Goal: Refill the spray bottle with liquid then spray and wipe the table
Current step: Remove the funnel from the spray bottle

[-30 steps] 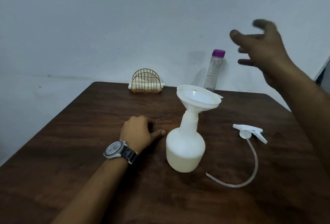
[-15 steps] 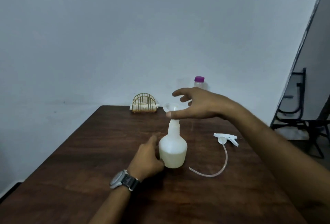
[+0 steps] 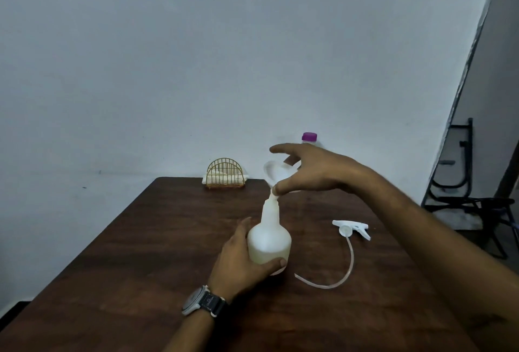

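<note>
Left hand [image 3: 238, 263]: wrapped round the lower body of the spray bottle [image 3: 269, 236], thumb across its front, fingers behind; watch [image 3: 202, 301] on the wrist.
Right hand [image 3: 316, 174]: above the spray bottle, thumb and curled fingers pinching the funnel [image 3: 276, 172], forefinger stretched out over the rim.
Funnel: white, tilted, spout at the spray bottle's open mouth.
Spray bottle: white, upright, uncapped, pale liquid in its lower part; stands on the brown wooden table [image 3: 140, 267].
Spray head [image 3: 351, 228]: white, right of the spray bottle, lying apart from it, its clear tube curving back toward the bottle's base.
Wire napkin holder [image 3: 224, 173]: behind the spray bottle, to the left, at the table's far edge.
Clear bottle, purple cap [image 3: 309, 137]: behind the spray bottle, mostly hidden by the right hand.
</note>
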`<state>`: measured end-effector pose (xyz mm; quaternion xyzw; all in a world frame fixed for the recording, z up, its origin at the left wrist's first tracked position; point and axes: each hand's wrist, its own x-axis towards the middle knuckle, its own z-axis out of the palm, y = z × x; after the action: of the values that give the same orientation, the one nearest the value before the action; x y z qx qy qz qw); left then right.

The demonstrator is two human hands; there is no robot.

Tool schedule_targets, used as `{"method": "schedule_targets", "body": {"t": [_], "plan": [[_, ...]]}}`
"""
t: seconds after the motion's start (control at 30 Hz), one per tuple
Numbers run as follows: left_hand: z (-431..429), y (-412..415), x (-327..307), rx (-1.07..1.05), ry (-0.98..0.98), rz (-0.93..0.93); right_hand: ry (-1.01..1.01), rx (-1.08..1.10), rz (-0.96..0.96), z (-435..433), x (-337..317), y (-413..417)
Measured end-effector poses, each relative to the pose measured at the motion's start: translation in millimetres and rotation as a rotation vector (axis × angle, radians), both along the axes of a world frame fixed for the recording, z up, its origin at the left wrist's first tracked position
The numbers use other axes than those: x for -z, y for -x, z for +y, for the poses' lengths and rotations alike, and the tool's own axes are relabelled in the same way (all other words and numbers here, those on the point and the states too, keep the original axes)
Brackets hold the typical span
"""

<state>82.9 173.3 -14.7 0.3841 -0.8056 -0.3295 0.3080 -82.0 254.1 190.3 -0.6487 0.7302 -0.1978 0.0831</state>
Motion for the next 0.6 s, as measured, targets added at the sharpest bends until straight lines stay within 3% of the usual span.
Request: {"method": "schedule_targets", "body": {"t": [0.23, 0.6], "plan": [[-2, -1, 3, -0.034, 0.036, -0.013, 0.117, -0.017, -0.132, 17, -13, 17], [1, -2, 1, -0.065, 0.06, -0.014, 0.111, -0.06, -0.191, 26, 41, 28]]}}
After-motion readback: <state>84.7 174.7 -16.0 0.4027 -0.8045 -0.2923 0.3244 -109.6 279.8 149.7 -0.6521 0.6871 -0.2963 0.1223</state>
